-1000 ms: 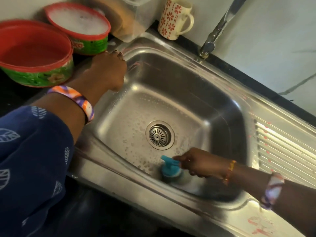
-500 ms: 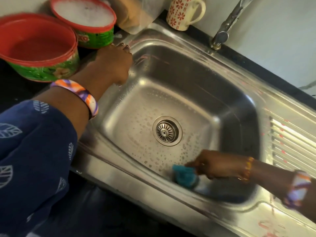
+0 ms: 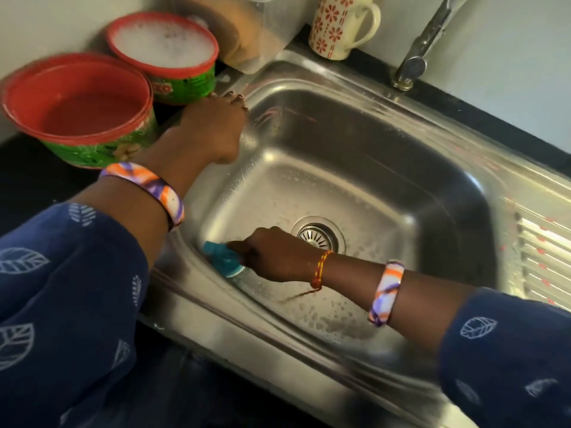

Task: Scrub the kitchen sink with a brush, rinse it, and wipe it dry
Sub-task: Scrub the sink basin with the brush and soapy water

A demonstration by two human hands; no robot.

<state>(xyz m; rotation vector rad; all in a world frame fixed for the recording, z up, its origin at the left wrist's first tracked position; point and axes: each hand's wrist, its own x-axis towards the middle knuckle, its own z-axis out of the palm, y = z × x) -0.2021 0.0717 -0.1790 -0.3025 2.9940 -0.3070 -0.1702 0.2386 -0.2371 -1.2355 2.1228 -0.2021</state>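
A stainless steel sink [image 3: 386, 143] fills the middle of the view, its floor dotted with soap bubbles around the round drain [image 3: 319, 234]. My right hand [image 3: 278, 254] grips a teal scrub brush [image 3: 224, 261] and presses it against the near left corner of the basin. My left hand [image 3: 213, 128] rests on the sink's far left rim, fingers curled over the edge. The brush bristles are hidden under its head.
Two red-rimmed green tubs stand on the dark counter at left: a near one [image 3: 80, 109] with reddish water and a far one [image 3: 163, 47] full of foam. A flowered mug [image 3: 340, 26] and the tap [image 3: 417, 57] stand behind the sink. The ribbed drainboard [image 3: 543, 257] lies right.
My right hand has swept the brush leftward along the near side of the basin, from right of the drain to the near left corner. My left hand stays on the rim.
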